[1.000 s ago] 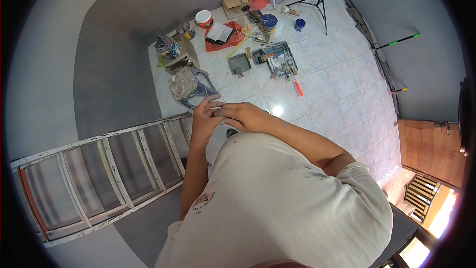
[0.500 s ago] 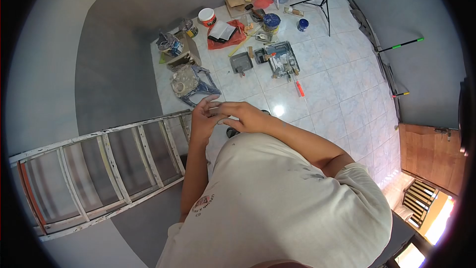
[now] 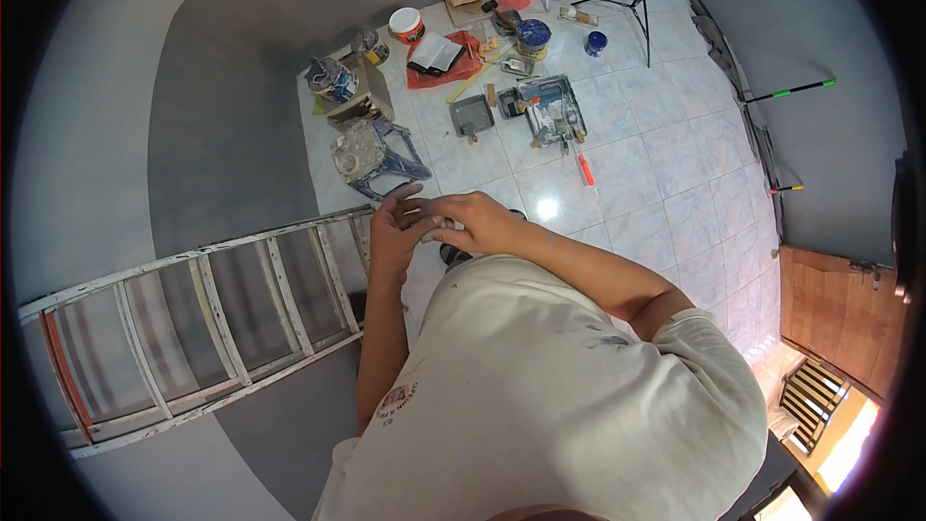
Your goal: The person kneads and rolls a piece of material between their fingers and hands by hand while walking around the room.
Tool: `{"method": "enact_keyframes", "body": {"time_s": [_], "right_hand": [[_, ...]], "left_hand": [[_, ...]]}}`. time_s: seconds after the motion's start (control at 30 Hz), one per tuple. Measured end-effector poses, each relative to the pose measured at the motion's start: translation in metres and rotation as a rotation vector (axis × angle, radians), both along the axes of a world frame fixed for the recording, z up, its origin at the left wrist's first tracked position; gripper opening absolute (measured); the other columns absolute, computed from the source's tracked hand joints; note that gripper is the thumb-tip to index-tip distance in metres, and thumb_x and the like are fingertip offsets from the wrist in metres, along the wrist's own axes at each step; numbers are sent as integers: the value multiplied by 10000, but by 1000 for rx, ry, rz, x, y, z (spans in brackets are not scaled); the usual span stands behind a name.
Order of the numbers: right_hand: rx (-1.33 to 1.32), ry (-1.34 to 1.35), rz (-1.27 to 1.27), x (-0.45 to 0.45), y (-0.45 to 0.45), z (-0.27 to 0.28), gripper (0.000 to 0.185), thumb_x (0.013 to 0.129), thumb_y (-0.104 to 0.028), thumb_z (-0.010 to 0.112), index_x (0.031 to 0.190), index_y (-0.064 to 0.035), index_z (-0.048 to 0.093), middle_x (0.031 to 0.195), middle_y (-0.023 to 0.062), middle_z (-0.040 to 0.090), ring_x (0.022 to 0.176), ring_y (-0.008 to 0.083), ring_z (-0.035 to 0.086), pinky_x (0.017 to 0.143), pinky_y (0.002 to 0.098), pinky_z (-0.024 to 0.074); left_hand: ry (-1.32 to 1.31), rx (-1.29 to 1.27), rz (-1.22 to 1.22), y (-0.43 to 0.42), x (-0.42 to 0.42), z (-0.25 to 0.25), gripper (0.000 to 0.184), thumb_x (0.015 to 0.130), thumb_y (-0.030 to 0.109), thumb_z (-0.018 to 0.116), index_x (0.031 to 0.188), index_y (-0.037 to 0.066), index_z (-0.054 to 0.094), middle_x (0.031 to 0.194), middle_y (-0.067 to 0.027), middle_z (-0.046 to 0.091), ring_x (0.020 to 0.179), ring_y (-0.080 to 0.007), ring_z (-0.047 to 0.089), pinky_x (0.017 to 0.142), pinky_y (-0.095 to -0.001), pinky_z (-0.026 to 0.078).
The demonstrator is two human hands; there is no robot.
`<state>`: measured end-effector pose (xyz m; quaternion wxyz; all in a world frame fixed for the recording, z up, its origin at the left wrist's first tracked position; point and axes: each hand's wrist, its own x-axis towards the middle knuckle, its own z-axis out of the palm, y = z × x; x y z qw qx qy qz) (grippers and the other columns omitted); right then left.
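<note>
My left hand (image 3: 394, 228) is raised in front of my belly, its fingers extended and partly spread. My right hand (image 3: 476, 220) reaches across and meets it, with fingers and thumb closed around the tip of the left thumb or a finger. Any small thing between the fingertips is too small to make out. Just beyond the hands on the floor stands a paint-smeared step stool (image 3: 381, 156). To the left leans a white, paint-spotted ladder (image 3: 222, 318).
On the tiled floor (image 3: 656, 154) ahead lie a paint tray (image 3: 555, 111) with an orange-handled tool (image 3: 585, 170), a smaller grey tray (image 3: 472, 116), a blue paint tub (image 3: 532, 37) and a white bucket (image 3: 406, 25). A black tripod (image 3: 640, 0) stands at the back; a wooden door (image 3: 834, 304) is right.
The hands stay together, with slight finger shifts at the point where they meet. The view has moved slightly, so the floor items sit a little further right.
</note>
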<state>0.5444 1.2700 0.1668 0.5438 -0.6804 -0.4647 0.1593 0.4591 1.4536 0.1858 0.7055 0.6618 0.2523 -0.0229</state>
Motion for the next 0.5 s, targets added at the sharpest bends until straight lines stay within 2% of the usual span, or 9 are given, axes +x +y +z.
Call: {"method": "enact_keyframes", "body": {"time_s": [0.03, 0.17, 0.23, 0.3, 0.43, 0.5], "right_hand": [[111, 1, 13, 3, 0, -3, 290, 929, -186, 757, 1141, -11, 663, 1116, 193, 739, 935, 415, 730, 818, 465, 593], [204, 8, 133, 8, -12, -12, 325, 915, -157, 758, 1190, -10, 668, 1186, 200, 721, 1016, 423, 718, 862, 476, 591], [79, 10, 159, 11, -23, -13, 362, 940, -225, 755, 1217, -7, 670, 1109, 204, 722, 1001, 436, 701, 843, 491, 569], [28, 46, 162, 11, -29, -7, 360, 938, -232, 760, 1211, -14, 672, 1096, 205, 724, 975, 435, 705, 831, 499, 567], [-112, 72, 131, 13, -34, -8, 334, 936, -254, 770, 1169, -27, 690, 1064, 213, 727, 913, 431, 713, 793, 496, 567], [-100, 69, 114, 18, -40, -7, 340, 937, -243, 770, 1186, -25, 693, 1038, 210, 730, 900, 419, 718, 782, 483, 571]], "left_hand": [[2, 0, 1, -4, 1, -1, 657, 789, -77, 824, 1400, 10, 599, 1199, -124, 701, 1030, -207, 725, 844, -323, 607], [15, -33, -16, -22, -1, -11, 650, 798, -92, 776, 1414, 3, 591, 1202, -129, 737, 1084, -196, 716, 858, -309, 586], [35, -32, -8, -30, -2, -16, 656, 802, -103, 765, 1425, 2, 585, 1203, -133, 737, 1081, -195, 717, 857, -306, 587], [38, -38, 25, -35, -3, -19, 650, 813, -78, 809, 1417, -13, 577, 1206, -140, 718, 1041, -204, 721, 866, -317, 602], [40, -72, 58, -41, -4, -18, 643, 819, -83, 796, 1420, -7, 579, 1203, -134, 719, 1046, -200, 717, 879, -317, 598], [7, -86, 35, -43, 0, -17, 627, 828, -70, 799, 1414, -4, 586, 1198, -130, 720, 1037, -195, 719, 886, -319, 598]]}}
